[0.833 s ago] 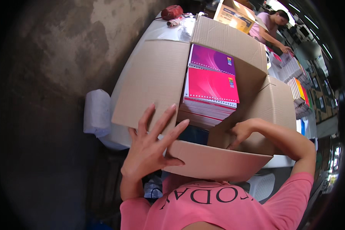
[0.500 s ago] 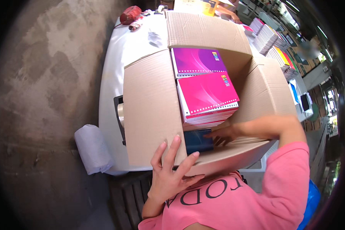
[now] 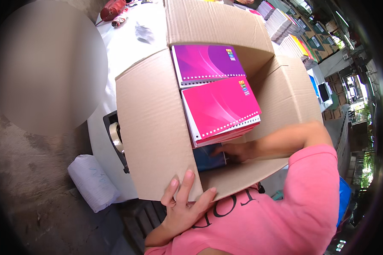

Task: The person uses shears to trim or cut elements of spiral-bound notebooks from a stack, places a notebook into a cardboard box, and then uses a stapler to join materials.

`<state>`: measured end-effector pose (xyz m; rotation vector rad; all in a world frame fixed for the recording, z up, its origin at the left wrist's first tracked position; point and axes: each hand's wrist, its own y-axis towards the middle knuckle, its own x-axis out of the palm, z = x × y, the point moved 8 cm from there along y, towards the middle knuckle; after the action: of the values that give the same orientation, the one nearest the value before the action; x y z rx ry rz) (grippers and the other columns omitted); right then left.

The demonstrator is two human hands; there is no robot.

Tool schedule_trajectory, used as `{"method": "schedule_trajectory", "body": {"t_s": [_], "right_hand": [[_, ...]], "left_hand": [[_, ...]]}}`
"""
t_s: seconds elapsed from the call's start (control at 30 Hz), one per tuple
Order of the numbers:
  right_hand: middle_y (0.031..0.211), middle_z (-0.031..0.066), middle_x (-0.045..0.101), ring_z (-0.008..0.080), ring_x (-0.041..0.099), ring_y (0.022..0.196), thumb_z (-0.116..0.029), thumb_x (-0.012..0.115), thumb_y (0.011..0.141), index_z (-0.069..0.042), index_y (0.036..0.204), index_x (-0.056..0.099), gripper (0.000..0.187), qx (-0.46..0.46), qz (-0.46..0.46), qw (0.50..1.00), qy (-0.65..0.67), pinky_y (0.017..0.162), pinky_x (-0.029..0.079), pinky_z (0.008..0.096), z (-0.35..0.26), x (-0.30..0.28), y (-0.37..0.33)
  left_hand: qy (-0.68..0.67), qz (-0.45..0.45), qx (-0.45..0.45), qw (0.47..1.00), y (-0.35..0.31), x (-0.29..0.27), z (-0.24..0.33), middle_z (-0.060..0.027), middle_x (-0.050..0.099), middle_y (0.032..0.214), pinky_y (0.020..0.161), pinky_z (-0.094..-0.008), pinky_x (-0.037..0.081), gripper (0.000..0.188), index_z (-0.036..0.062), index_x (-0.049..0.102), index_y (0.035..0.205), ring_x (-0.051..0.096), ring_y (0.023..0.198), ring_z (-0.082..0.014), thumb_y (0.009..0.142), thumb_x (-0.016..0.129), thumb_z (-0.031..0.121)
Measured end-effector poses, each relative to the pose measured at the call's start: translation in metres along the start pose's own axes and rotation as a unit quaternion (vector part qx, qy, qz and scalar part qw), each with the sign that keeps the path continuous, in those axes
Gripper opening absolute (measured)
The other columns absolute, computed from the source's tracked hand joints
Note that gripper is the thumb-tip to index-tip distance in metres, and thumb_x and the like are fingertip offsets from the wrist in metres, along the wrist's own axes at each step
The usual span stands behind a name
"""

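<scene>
Plainly, from my end of the link, I saw the box [image 3: 151,123] open on the table [image 3: 115,87], its flaps turned outward and its near edge close to the person's pink shirt [image 3: 315,178]. I had the left hand [image 3: 185,214] at the box's near left corner, its visible fingers spread apart and their tips touching the cardboard; I could not make out the thumb. The right hand [image 3: 240,151] was down inside the box's near end, its forearm crossing from the right edge. Its fingers were at the right end of the blue book [image 3: 205,159], but blur and shade kept me from telling whether they pinched it.

The blue book lay low in the box, by the near left corner and partly hidden beneath the edge of the pink stack [image 3: 221,108]. That stack stood along the left edge, slightly askew, with the purple book [image 3: 208,61] beyond it in the far left corner. Both showed a row of holes along the near edge.

At the table's left edge I noticed a tape dispenser [image 3: 116,137], partly covered by the left flap. A white bundle [image 3: 93,182] sat by the table's near left corner. Crumpled plastic [image 3: 144,32] lay toward the far edge.
</scene>
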<state>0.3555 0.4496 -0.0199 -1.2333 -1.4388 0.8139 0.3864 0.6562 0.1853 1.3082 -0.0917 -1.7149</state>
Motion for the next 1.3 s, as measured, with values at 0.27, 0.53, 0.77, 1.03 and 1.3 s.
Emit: {"method": "schedule_trajectory", "body": {"t_s": [0.27, 0.53, 0.77, 1.03, 1.3], "right_hand": [[0.124, 0.0125, 0.051, 0.0267, 0.048, 0.114, -0.034, 0.074, 0.068, -0.012, 0.126, 0.048, 0.067, 0.000, 0.015, 0.999, 0.036, 0.094, 0.042, 0.0363, -0.005, 0.004, -0.008], [0.127, 0.0095, 0.049, 0.0247, 0.046, 0.118, -0.029, 0.079, 0.066, -0.014, 0.130, 0.044, 0.074, -0.077, -0.013, 0.993, 0.086, 0.100, 0.037, 0.0368, -0.005, -0.011, 0.017], [0.127, 0.0068, 0.051, 0.0201, 0.046, 0.118, -0.022, 0.077, 0.069, -0.013, 0.129, 0.045, 0.069, -0.060, -0.017, 0.991, 0.117, 0.101, 0.037, 0.0356, -0.004, 0.000, 0.005], [0.123, 0.0082, 0.055, 0.0197, 0.050, 0.115, -0.020, 0.075, 0.071, -0.010, 0.128, 0.047, 0.064, -0.159, -0.095, 0.977, 0.104, 0.099, 0.040, 0.0345, -0.026, 0.021, 0.000], [0.123, 0.0071, 0.055, 0.0207, 0.052, 0.113, -0.017, 0.075, 0.069, -0.010, 0.126, 0.048, 0.063, -0.094, -0.025, 0.991, 0.088, 0.097, 0.041, 0.0363, -0.027, 0.019, -0.020]], "left_hand": [[0.026, -0.038, 0.021, 0.999, -0.005, 0.005, 0.002, -0.0295, 0.035, 0.135, 0.104, -0.0405, 0.024, 0.040, 0.0236, 0.057, 0.102, 0.023, 0.126, -0.0373, 0.073, 0.076, 0.041], [0.028, -0.045, 0.006, 0.999, -0.008, 0.005, 0.002, -0.0294, 0.034, 0.135, 0.104, -0.0410, 0.024, 0.038, 0.0237, 0.057, 0.102, 0.024, 0.127, -0.0380, 0.074, 0.074, 0.043], [0.022, -0.049, 0.007, 0.999, -0.006, 0.006, 0.004, -0.0288, 0.030, 0.139, 0.104, -0.0422, 0.022, 0.042, 0.0241, 0.056, 0.104, 0.022, 0.127, -0.0381, 0.072, 0.076, 0.043], [0.017, -0.041, 0.008, 0.999, -0.010, 0.005, 0.004, -0.0288, 0.029, 0.140, 0.103, -0.0441, 0.021, 0.046, 0.0235, 0.055, 0.104, 0.021, 0.128, -0.0386, 0.070, 0.079, 0.042], [0.002, -0.030, 0.000, 1.000, -0.009, 0.007, 0.002, -0.0275, 0.032, 0.137, 0.103, -0.0426, 0.024, 0.038, 0.0222, 0.059, 0.096, 0.020, 0.127, -0.0378, 0.070, 0.079, 0.041]]}}
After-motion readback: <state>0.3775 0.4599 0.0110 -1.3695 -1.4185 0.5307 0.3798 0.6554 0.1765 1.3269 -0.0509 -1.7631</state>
